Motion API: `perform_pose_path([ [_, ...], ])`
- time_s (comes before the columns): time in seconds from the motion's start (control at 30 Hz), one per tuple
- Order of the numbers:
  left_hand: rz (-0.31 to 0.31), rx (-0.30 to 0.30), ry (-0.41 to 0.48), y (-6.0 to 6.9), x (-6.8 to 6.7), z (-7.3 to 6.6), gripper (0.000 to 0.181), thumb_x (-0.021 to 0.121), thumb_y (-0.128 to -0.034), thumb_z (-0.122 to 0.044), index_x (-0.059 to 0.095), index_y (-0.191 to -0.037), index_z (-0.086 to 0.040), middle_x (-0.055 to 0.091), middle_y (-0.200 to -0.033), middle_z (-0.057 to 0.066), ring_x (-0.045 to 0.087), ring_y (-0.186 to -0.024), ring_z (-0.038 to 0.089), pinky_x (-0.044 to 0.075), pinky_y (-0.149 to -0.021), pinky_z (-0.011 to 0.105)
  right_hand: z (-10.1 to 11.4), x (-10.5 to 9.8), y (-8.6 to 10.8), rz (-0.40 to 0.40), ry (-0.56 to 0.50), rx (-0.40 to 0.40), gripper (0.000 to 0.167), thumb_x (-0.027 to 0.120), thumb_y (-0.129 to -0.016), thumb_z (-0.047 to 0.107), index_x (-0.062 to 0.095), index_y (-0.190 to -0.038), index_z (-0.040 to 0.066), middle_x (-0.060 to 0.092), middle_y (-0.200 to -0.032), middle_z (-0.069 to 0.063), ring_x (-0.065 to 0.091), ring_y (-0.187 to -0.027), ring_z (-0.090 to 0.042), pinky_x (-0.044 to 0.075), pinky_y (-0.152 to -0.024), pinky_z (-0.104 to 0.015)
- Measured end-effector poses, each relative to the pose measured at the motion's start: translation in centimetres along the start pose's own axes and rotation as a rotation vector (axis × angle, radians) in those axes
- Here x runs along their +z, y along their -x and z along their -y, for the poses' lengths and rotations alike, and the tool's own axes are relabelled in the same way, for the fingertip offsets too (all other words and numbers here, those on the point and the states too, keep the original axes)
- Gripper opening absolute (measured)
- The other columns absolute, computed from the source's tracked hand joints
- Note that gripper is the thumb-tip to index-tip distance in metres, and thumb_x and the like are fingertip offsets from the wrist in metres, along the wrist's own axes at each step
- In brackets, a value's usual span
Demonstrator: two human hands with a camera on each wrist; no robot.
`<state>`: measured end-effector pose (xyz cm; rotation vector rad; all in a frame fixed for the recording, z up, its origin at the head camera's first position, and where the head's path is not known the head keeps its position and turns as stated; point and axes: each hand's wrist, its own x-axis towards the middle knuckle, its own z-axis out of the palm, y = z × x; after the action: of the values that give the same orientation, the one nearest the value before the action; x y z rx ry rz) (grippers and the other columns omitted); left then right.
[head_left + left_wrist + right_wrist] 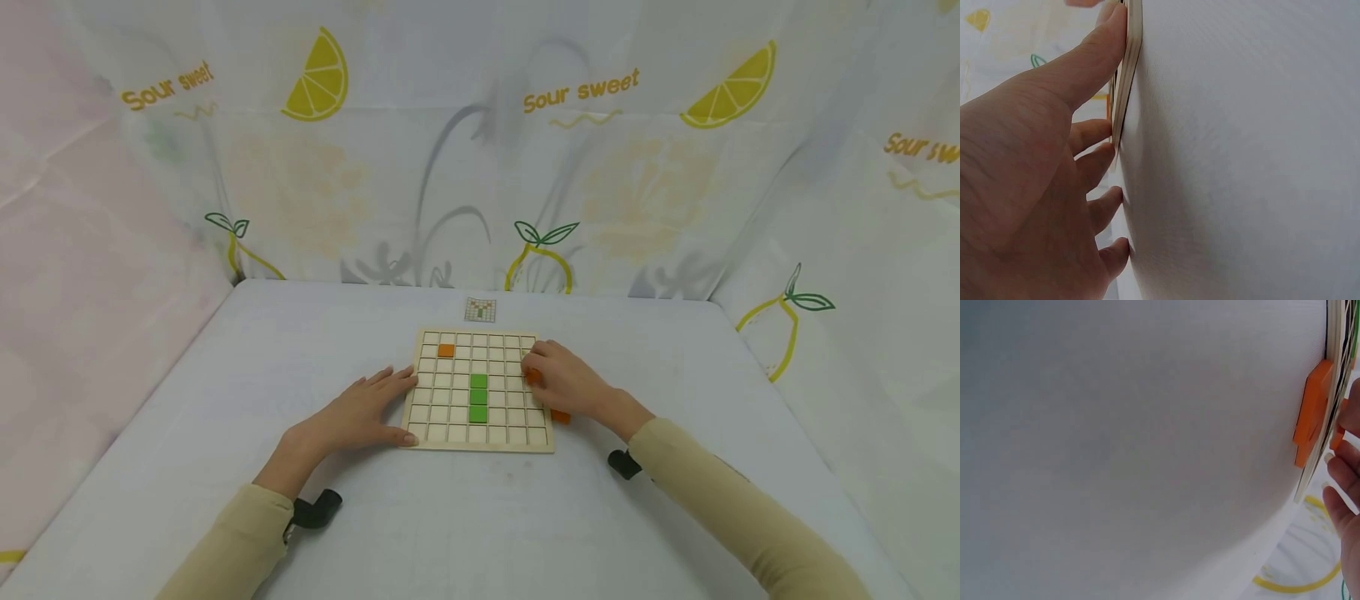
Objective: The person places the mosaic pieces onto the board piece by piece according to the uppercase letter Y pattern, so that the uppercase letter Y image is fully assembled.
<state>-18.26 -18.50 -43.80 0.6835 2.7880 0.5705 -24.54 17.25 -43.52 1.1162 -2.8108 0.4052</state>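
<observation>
A wooden grid board (442,446) lies flat on the white table. Three green tiles (478,397) form a column near its middle, and one orange tile (446,351) sits in a cell at the upper left. My left hand (360,414) rests along the board's left edge, thumb and fingers spread; in the left wrist view the thumb of that hand (1029,169) touches the rim. At the right edge, my right hand (566,381) pinches an orange tile (533,377) over the board. More orange tiles (1315,406) lie beside the right rim, partly hidden in the head view.
A small pattern card (480,310) showing a grid with coloured squares lies behind the board on the table (315,333). Fabric walls (420,167) printed with lemons stand at the back and sides. A black piece (317,509) is attached at the left wrist.
</observation>
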Motion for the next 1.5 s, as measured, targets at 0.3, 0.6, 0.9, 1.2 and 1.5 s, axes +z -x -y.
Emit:
perform_pose_path([
  [0.3, 0.002, -0.001, 0.009, 0.1, -0.3, -0.3, 0.098, 0.075, -0.078, -0.059, 0.034, -0.155, -0.014, 0.027, -0.165, 0.004, 0.019, -0.154, 0.037, 0.018, -0.121, 0.064, 0.5, 0.2, -1.2, 0.017, -0.036, 0.015, 0.021, 0.062, -0.082, 0.001, 0.067, -0.098, 0.013, 0.056, -0.095, 0.002, 0.049, -0.092, -0.017, 0.047, -0.082, -0.03],
  [0.6, 0.012, -0.013, 0.006, 0.1, -0.2, -0.3, 0.099, 0.075, -0.0784, -0.059, 0.033, -0.156, -0.014, 0.026, -0.166, 0.004, 0.018, -0.154, 0.036, 0.018, -0.122, 0.064, 0.7, 0.9, -2.3, 0.011, -0.05, -0.002, 0.022, 0.063, -0.082, 0.002, 0.067, -0.1, 0.013, 0.057, -0.096, 0.002, 0.051, -0.095, -0.017, 0.049, -0.086, -0.032],
  [0.9, 0.011, -0.021, 0.0, 0.0, 0.0, 0.0, 0.099, 0.074, -0.0778, -0.061, 0.033, -0.156, -0.016, 0.026, -0.166, 0.003, 0.017, -0.154, 0.036, 0.017, -0.122, 0.064, 1.2, 1.0, -3.1, 0.012, -0.054, 0.012, 0.021, 0.065, -0.082, 0.003, 0.066, -0.1, 0.013, 0.057, -0.094, 0.001, 0.048, -0.089, -0.017, 0.045, -0.079, -0.03],
  [1.2, 0.008, -0.014, -0.002, 0.0, 0.0, 0.0, 0.099, 0.075, -0.0779, -0.06, 0.033, -0.156, -0.015, 0.026, -0.166, 0.004, 0.018, -0.154, 0.037, 0.018, -0.121, 0.065, 1.6, 1.4, -3.9, 0.02, -0.042, 0.009, 0.021, 0.066, -0.084, 0.006, 0.067, -0.104, 0.013, 0.057, -0.098, 0.001, 0.048, -0.091, -0.017, 0.046, -0.082, -0.03],
  [1.5, -0.002, -0.009, 0.001, 0.2, -0.1, -0.3, 0.098, 0.075, -0.0787, -0.059, 0.034, -0.156, -0.013, 0.027, -0.165, 0.005, 0.019, -0.153, 0.038, 0.018, -0.121, 0.065, 2.4, 1.4, -4.8, 0.014, -0.029, 0.002, 0.021, 0.064, -0.085, 0.007, 0.067, -0.105, 0.014, 0.058, -0.101, 0.0, 0.049, -0.091, -0.017, 0.047, -0.082, -0.029],
])
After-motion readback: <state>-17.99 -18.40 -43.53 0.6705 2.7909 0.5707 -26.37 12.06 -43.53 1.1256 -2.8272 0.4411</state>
